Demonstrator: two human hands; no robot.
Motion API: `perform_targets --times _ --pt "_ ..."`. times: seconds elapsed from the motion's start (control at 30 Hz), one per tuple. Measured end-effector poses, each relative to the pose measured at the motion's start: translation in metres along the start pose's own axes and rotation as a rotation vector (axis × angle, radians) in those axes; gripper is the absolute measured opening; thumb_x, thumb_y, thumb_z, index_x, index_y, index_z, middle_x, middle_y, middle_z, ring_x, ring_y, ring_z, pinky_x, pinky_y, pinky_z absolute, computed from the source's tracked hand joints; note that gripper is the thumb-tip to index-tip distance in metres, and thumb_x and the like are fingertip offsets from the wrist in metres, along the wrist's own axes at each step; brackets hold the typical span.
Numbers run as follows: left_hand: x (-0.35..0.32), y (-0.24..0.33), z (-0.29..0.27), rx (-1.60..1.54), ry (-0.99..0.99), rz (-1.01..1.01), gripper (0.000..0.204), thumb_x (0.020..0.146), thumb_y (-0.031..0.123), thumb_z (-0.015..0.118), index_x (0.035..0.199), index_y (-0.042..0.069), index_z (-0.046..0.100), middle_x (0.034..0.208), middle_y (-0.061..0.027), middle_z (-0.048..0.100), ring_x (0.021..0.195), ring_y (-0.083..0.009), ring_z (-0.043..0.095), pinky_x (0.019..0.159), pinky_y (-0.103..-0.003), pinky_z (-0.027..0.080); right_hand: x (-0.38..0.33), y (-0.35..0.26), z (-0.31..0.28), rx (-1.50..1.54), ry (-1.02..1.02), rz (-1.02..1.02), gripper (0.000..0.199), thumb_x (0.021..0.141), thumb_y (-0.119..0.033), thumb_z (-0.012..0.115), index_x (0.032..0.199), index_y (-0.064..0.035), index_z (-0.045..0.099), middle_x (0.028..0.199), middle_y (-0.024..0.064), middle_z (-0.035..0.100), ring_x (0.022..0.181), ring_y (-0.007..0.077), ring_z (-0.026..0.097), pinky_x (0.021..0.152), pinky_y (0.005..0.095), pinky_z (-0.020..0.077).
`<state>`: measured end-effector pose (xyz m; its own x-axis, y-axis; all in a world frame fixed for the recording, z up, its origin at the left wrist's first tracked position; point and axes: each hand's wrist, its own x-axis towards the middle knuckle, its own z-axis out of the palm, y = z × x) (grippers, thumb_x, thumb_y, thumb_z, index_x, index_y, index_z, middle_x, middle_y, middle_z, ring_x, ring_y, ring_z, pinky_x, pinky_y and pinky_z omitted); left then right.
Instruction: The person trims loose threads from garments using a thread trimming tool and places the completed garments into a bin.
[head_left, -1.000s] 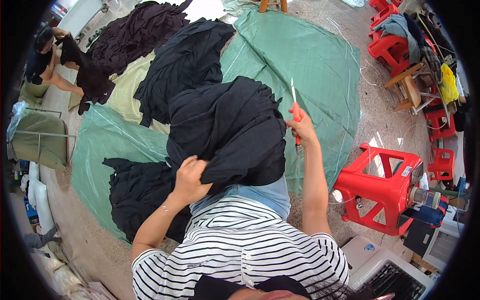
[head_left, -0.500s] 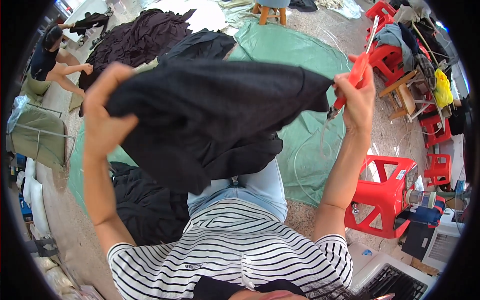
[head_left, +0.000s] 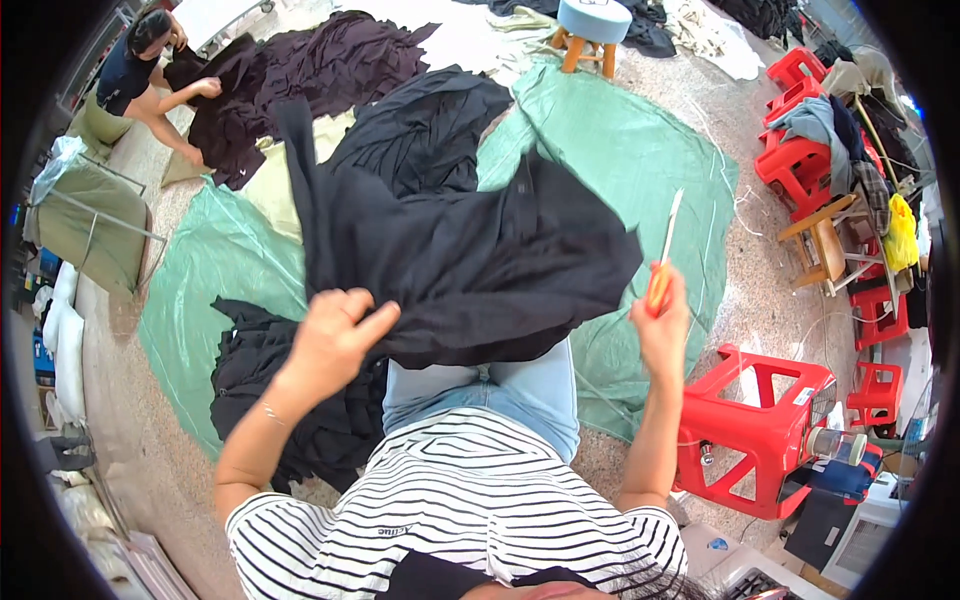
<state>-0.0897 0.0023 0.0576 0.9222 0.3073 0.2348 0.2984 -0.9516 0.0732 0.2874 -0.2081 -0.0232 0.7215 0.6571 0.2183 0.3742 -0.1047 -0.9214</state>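
A black cloth piece (head_left: 450,250), perhaps a garment, spreads in the air above my lap, its far parts flung up and blurred. My left hand (head_left: 340,335) is closed on its near left edge, thumb stretched along the fabric. To the right, my right hand (head_left: 662,320) grips a slim tool with an orange-red handle (head_left: 657,287) and a long narrow metal blade (head_left: 674,222) pointing away from me. That hand looks apart from the cloth's right corner. Beside my left leg lies a heap of black cloth (head_left: 290,400).
Green sheeting (head_left: 640,150) covers the floor ahead, with a black cloth pile (head_left: 420,120) and a dark brown pile (head_left: 310,75) on it or nearby. A person (head_left: 145,85) sits far left handling dark cloth. A red stool (head_left: 750,385) stands close on my right; a blue-topped stool (head_left: 594,22) is far ahead.
My left hand has come down and inward; the cloth's far side has swung outward. My right hand has lowered with the tool, and the cloth corner it pinched is free of it.
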Motion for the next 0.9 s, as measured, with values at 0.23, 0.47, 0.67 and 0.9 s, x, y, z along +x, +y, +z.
perform_targets --times 0.23,0.47,0.67,0.9 --pt "0.005 0.021 0.058 -0.419 0.113 -0.139 0.01 0.082 0.009 0.072 0.09 0.005 0.067 0.09 -0.0084 0.063 0.084 -0.0278 0.063 0.077 -0.038 0.05 -0.085 0.008 -0.008 -0.683 -0.354 0.314 0.071 0.093 -0.017 0.068 0.155 -0.0194 0.033 0.102 0.0127 0.053 0.082 0.0238 0.059 0.076 0.0357 0.0503" --pt "0.144 0.049 0.132 -0.774 0.333 -0.139 0.017 0.083 0.001 0.072 0.1 0.004 0.069 0.092 -0.0102 0.062 0.073 -0.0249 0.065 0.064 -0.03 0.053 -0.067 -0.043 0.007 -0.458 -0.106 0.045 0.039 0.088 -0.031 0.073 0.118 -0.007 0.064 0.098 0.0168 0.065 0.084 0.0364 0.065 0.07 0.0421 0.0502" --pt "0.148 0.042 0.173 -0.829 0.284 -0.302 0.011 0.08 -0.004 0.067 0.091 0.0 0.067 0.085 -0.0082 0.061 0.07 -0.0197 0.066 0.065 -0.029 0.055 -0.059 -0.079 0.012 -0.61 -0.218 0.07 0.032 0.089 -0.034 0.073 0.098 -0.0047 0.063 0.078 0.0166 0.066 0.071 0.0398 0.064 0.063 0.042 0.0493" --pt "0.149 0.048 0.179 -0.815 0.337 -0.389 0.011 0.076 -0.006 0.069 0.083 -0.002 0.062 0.09 -0.0083 0.053 0.067 -0.0175 0.065 0.062 -0.029 0.056 -0.048 -0.084 0.022 -0.723 -0.307 0.05 0.038 0.088 -0.042 0.071 0.088 -0.0059 0.059 0.07 0.0171 0.064 0.065 0.0416 0.062 0.056 0.0472 0.0454"
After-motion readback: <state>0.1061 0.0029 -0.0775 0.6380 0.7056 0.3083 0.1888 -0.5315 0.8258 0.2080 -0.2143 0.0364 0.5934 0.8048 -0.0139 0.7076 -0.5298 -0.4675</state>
